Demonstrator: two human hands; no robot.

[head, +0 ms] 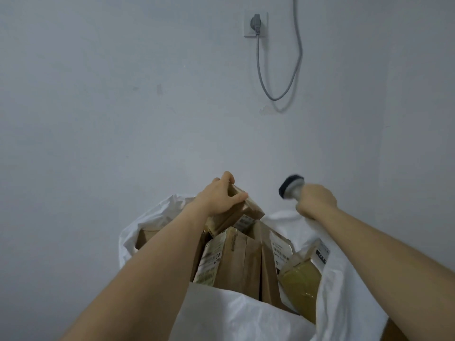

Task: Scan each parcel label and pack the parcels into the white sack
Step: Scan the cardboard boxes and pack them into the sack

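Brown box [234, 212] gripped by left hand [219, 195] over full white sack [246, 316], right hand [316, 200] holding blurry scanner [290, 187], maybe sack edge too

Background consists of a plain pale grey-white wall [123, 94] filling the view. A white wall socket [255, 24] sits high, right of centre, with a grey plug [256, 23] inserted. A grey cable [261, 77] hangs from it, loops low, then rises out of view at top. Faint scuff marks [159, 89] noted mid-wall. Lighting is even and dim.
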